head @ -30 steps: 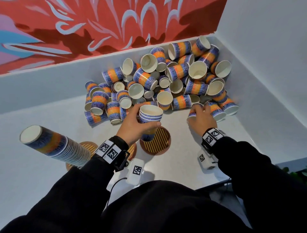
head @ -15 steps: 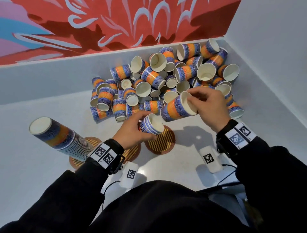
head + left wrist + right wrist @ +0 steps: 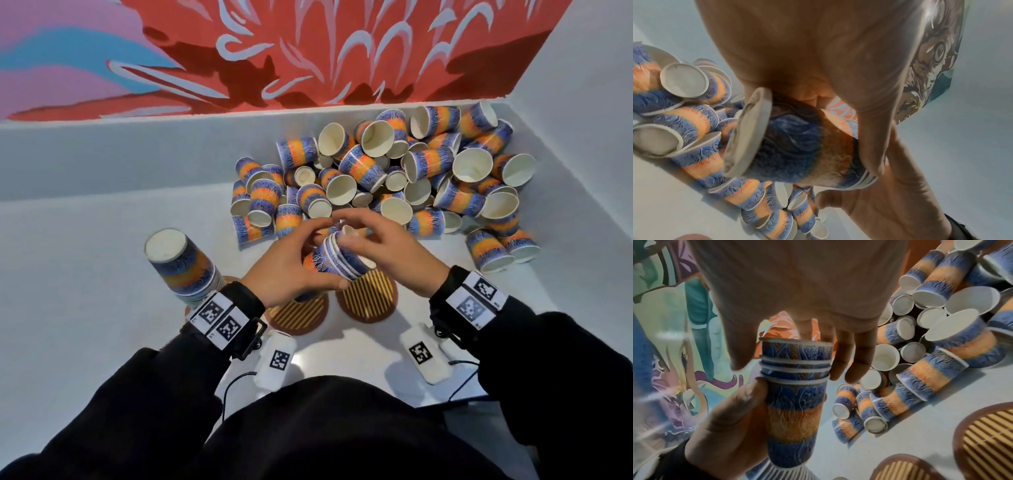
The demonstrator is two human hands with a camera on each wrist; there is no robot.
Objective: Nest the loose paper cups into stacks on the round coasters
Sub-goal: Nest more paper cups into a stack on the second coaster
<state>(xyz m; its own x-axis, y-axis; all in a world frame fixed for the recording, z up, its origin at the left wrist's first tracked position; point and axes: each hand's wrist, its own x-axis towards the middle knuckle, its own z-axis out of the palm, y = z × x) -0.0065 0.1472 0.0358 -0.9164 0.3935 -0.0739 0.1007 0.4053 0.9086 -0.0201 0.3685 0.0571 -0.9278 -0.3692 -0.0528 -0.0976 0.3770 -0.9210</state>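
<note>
Four-odd nested cups as short stack (image 3: 337, 260) held above bench, tilted, long axis slanting up-left to down-right, rims toward right hand (image 3: 387, 255); left hand (image 3: 291, 270) wrapped round stack body, thumb across side. Right hand at mouth end, fingers loosely spread over top rim, apparently seating newest cup; grip unclear. Striped coaster (image 3: 368, 301) directly below stack, nearer right hand. Loose pile (image 3: 394, 178) beyond, tall finished stack (image 3: 181, 263) at left
</note>
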